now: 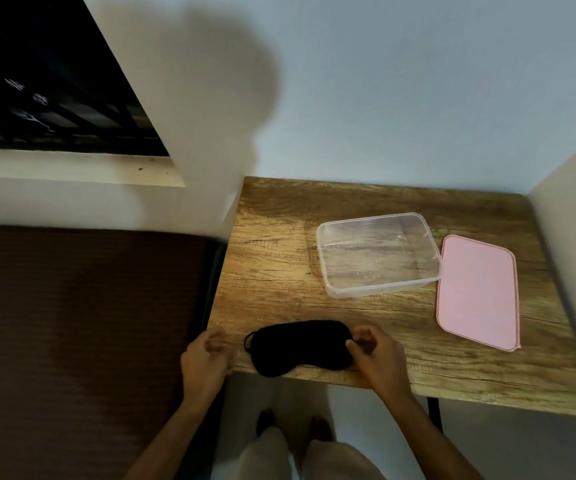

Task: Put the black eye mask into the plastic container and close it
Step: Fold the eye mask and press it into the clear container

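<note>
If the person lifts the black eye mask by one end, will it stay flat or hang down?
The eye mask is thin dark cloth with a loose strap loop at its left end, so it will probably droop and fold. It looks light for its size. The right hand touches only its right end, so the far side would likely dangle.

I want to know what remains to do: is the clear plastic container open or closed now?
Open. The clear plastic container has no cover; its flat pink lid lies beside it on the wooden table.

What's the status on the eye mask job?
Right hand pinching eye mask at table's near edge; left hand beside it. Container open, lid alongside. Nothing in the way.
</note>
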